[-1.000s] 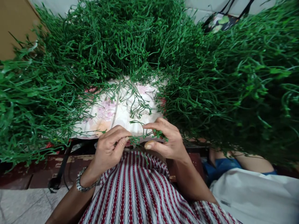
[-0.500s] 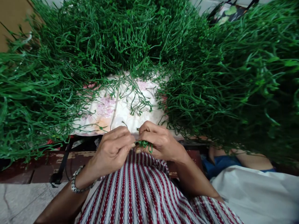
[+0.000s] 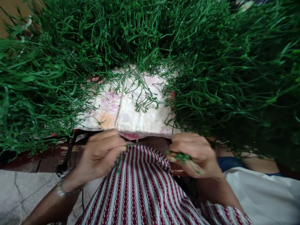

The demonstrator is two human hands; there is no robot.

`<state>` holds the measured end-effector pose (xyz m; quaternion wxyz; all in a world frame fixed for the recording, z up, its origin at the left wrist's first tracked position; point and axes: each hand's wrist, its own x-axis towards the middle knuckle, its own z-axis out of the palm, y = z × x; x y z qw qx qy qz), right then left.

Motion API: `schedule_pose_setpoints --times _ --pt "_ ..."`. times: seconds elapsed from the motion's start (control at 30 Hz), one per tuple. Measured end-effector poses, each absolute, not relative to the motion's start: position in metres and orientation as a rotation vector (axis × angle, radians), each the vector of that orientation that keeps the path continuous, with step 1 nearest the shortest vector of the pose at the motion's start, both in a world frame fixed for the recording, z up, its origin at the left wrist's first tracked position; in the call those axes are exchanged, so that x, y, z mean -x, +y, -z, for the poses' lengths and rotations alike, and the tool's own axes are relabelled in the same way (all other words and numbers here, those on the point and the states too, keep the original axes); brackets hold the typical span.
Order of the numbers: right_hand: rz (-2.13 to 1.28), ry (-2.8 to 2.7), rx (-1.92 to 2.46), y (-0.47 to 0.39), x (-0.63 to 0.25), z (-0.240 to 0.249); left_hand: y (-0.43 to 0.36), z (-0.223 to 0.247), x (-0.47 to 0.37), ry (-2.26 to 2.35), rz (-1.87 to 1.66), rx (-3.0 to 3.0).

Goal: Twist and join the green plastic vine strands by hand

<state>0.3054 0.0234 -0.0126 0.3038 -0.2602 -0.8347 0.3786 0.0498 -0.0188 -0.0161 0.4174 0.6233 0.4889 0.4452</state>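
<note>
My left hand (image 3: pixel 103 154), smeared by motion, is closed in a pinch over the striped cloth on my lap. A thin green stem (image 3: pixel 118 165) hangs blurred below its fingertips, with a bit of green at the tips. My right hand (image 3: pixel 195 153) is wrapped round a small bunch of green bud tips (image 3: pixel 181 157), which stick out between thumb and fingers. Several loose budded stems (image 3: pixel 146 101), which look like flowering chives, lie on the flowered tabletop cover (image 3: pixel 136 120) in front of both hands.
Large heaps of green stems stand at the left (image 3: pixel 35 84), the back and the right (image 3: pixel 234 87) of the table. Beyond my right arm are another person's leg (image 3: pixel 255 162) and a white cloth or sheet (image 3: pixel 264 193). A dark strap (image 3: pixel 67 153) hangs at the table's front left.
My hands were close together at the table edge; they have parted, left hand going left, right hand going right with the green bunch. The view has shifted slightly.
</note>
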Motion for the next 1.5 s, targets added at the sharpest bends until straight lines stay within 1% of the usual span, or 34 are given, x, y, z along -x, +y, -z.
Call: schedule_pose_setpoints --times 0.07,0.2,0.37,0.57,0.63,0.73,0.87,1.0,1.27,1.5 --pt "-1.006 -2.144 0.774 0.026 -0.296 0.017 -0.011 0.022 -0.058 1.163 -1.08 -1.562" --pt "-1.059 -1.963 0.948 0.03 -0.266 0.028 0.0 0.033 -0.073 1.216 -1.164 -1.343" --pt "-1.256 -1.93 0.868 0.027 -0.236 0.041 0.0 0.035 -0.084 1.275 -1.319 -1.249" --pt "-1.123 -2.04 0.896 0.022 -0.234 0.047 -0.006 0.039 -0.084 1.279 -1.323 -1.293" --pt "-1.148 -2.047 0.845 0.022 -0.235 0.045 -0.006 0.043 -0.082 1.211 -1.373 -1.212" --pt "-1.271 -1.983 0.763 0.024 -0.235 0.045 -0.004 0.044 -0.082 1.099 -1.405 -0.942" --pt "-1.519 -1.851 0.713 0.026 -0.23 0.049 0.0 0.04 -0.084 1.001 -1.389 -0.656" --pt "-1.683 -1.706 0.68 0.026 -0.224 0.053 0.002 0.036 -0.083 0.98 -1.378 -0.551" --pt "-1.793 -1.593 0.642 0.028 -0.219 0.058 0.006 0.031 -0.075 0.842 -1.295 -0.458" --pt "-1.758 -1.763 0.556 0.032 -0.221 0.06 0.007 0.033 -0.072 0.803 -1.185 -0.388"
